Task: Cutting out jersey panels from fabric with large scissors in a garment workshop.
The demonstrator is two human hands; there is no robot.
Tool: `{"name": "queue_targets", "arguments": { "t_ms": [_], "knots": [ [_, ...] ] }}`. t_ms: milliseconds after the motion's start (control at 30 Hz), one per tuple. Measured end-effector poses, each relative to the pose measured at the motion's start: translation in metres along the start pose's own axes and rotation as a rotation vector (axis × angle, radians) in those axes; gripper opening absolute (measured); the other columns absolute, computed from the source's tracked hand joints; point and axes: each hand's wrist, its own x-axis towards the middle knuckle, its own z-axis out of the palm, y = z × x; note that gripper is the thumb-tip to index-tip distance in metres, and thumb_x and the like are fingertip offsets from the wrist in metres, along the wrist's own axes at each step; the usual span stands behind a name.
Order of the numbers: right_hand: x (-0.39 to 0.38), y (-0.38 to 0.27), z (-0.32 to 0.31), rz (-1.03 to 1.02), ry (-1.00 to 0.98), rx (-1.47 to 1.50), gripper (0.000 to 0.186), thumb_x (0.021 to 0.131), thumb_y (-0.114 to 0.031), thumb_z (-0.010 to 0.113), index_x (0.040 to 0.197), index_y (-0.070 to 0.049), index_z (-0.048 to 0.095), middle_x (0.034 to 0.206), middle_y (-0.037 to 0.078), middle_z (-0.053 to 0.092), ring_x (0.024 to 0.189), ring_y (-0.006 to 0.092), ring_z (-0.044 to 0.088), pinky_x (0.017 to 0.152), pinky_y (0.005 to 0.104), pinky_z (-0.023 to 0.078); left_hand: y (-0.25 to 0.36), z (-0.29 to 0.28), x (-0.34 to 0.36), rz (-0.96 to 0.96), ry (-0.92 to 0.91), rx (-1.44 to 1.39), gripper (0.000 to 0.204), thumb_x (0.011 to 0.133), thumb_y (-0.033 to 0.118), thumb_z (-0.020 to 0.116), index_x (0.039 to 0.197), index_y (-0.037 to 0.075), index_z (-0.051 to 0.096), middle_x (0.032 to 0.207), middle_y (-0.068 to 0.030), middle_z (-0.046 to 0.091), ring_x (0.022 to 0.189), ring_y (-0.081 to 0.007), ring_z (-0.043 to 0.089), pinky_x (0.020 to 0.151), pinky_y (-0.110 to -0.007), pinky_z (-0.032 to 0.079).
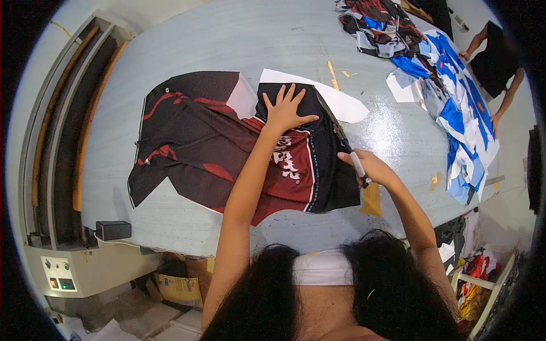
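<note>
A black and dark red printed fabric panel (219, 145) with white lettering lies spread on the pale table (199, 40). My left hand (282, 113) rests flat on its black upper part, fingers spread. In my right hand (372, 169) is a pair of scissors (343, 135), gripped by its pale-wrapped handle. Its dark blades point away from me along the panel's right edge, beside a white strip (341, 102). How far apart the blades are, I cannot tell. Part of the panel is hidden under my left forearm.
Blue and white cloth (455, 125) is heaped on the right, with dark red and black pieces (381, 25) behind. Another person (496, 62) stands at the right edge. A long machine (62, 142) borders the left side. A small black box (113, 230) sits near the front left.
</note>
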Motion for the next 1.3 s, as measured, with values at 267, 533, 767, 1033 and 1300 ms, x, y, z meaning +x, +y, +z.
{"name": "queue_targets", "arguments": {
  "t_ms": [267, 533, 767, 1033, 1300],
  "knots": [
    [0.002, 0.005, 0.002, -0.034, 0.013, -0.037, 0.058, 0.082, -0.053, 0.052, 0.077, 0.004, 0.055, 0.055, 0.009, 0.054, 0.044, 0.0182, 0.056, 0.041, 0.0298, 0.042, 0.002, -0.005, -0.006, -0.045, -0.095, -0.004, 0.104, 0.057, 0.079, 0.05, 0.138, 0.018, 0.027, 0.146, -0.0102, 0.017, 0.135, -0.0302, 0.011, 0.095, -0.069, -0.002],
    [0.001, 0.0, -0.007, -0.024, -0.116, -0.037, 0.063, 0.082, -0.059, 0.046, 0.079, 0.003, 0.054, 0.057, 0.007, 0.054, 0.046, 0.0162, 0.057, 0.043, 0.0278, 0.044, 0.002, -0.009, -0.005, -0.054, -0.13, -0.015, 0.11, 0.055, 0.081, 0.051, 0.139, 0.014, 0.025, 0.146, -0.0108, 0.016, 0.135, -0.0299, 0.01, 0.095, -0.069, -0.002],
    [0.011, -0.018, -0.007, -0.033, -0.129, -0.001, 0.068, 0.08, -0.063, 0.046, 0.082, 0.005, 0.054, 0.058, 0.008, 0.053, 0.044, 0.0162, 0.057, 0.042, 0.0278, 0.044, 0.003, -0.009, -0.005, -0.055, -0.131, -0.017, 0.11, 0.055, 0.08, 0.051, 0.139, 0.013, 0.025, 0.146, -0.0109, 0.016, 0.135, -0.0301, 0.01, 0.095, -0.069, -0.002],
    [0.014, -0.03, -0.004, -0.02, -0.109, -0.003, 0.071, 0.077, -0.064, 0.049, 0.085, 0.007, 0.052, 0.061, 0.009, 0.053, 0.044, 0.0176, 0.057, 0.041, 0.0281, 0.043, 0.001, -0.006, -0.006, -0.047, -0.11, -0.01, 0.11, 0.055, 0.08, 0.052, 0.138, 0.012, 0.026, 0.146, -0.0114, 0.017, 0.135, -0.0305, 0.011, 0.095, -0.069, -0.003],
    [0.03, -0.019, 0.002, -0.036, -0.053, 0.072, 0.068, 0.077, -0.063, 0.051, 0.085, 0.005, 0.053, 0.059, 0.007, 0.051, 0.042, 0.0159, 0.054, 0.041, 0.0267, 0.042, 0.003, -0.007, -0.006, -0.051, -0.127, -0.018, 0.111, 0.055, 0.08, 0.052, 0.139, 0.013, 0.025, 0.146, -0.0115, 0.016, 0.135, -0.0301, 0.01, 0.095, -0.069, -0.004]
  ]
}}
